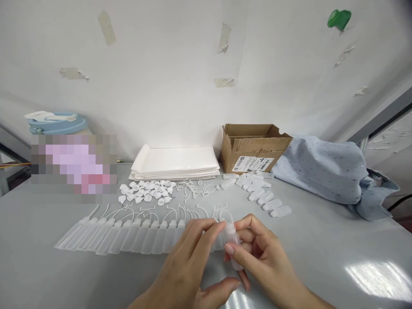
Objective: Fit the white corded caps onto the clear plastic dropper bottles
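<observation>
In my right hand (264, 253) is a small translucent squeeze bottle (236, 262), gripped between thumb and fingers and tilted slightly. It has a white neck and a thin looped strap (227, 211) at its top. My left hand (196, 257) reaches over from the left with its fingertips at the bottle's neck; its thumb is held apart, below. Under and beyond the left hand lies a row of similar translucent bottles (120, 238) with thin straps pointing to the wall. The left hand hides the right end of this row.
Behind the row lie white caps (148, 191), loose straps (196, 189) and several translucent bottles (265, 197). Along the wall stand stacked white envelopes (177, 161), an open cardboard box (254, 146) and a pale blue cloth (322, 171). A blue-lidded container (58, 124) is at left, near a blurred patch.
</observation>
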The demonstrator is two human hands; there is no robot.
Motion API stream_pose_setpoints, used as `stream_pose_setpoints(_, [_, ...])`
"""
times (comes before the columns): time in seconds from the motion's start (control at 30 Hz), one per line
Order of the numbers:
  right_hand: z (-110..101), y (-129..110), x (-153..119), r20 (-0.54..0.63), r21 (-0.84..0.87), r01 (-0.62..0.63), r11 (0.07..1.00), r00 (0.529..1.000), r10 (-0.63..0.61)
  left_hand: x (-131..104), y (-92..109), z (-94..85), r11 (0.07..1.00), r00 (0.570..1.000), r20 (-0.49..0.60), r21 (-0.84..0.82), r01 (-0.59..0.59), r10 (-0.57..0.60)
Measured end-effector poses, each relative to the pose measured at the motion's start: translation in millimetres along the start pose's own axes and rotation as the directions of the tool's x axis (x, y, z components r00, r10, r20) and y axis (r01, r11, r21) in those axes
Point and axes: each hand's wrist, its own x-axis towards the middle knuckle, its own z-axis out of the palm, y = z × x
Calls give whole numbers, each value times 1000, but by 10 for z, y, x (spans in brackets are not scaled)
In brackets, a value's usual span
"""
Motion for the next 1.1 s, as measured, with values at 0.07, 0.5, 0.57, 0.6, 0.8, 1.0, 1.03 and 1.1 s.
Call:
stream_pose_setpoints(0.07, [6,0,-11,15,22,8,1000,1000,-8,7,13,11,999,999,-25,35,-21,22])
stream_pose_setpoints(0.5, [3,-57,-34,27,-72,-17,997,999,19,56,-33,126,988,972,-176,56,-146,154])
stream_pose_setpoints(0.57, [-16,-96,-28,27,-142,12,990,1000,-9,56,-9,117,993,983,-140,50,-110,116])
stream_pose_setpoints(0.6, [-30,-116,-23,28,-180,36,983,999,-32,58,5,111,994,986,-126,51,-100,106])
stream_pose_setpoints(0.8, [-193,-217,68,3,-415,126,901,991,-137,207,31,96,995,995,-61,61,-79,83])
stream_pose_setpoints(1.0, [-389,-260,240,-70,-576,72,815,988,-136,510,-65,219,997,993,113,75,18,-27])
stream_pose_setpoints(1.03, [-413,-252,263,-58,-612,66,788,990,-128,539,-81,245,995,989,142,99,24,-38])
stream_pose_setpoints(1.1, [-451,-227,295,-24,-669,61,741,994,-104,570,-105,284,988,978,197,148,33,-62])
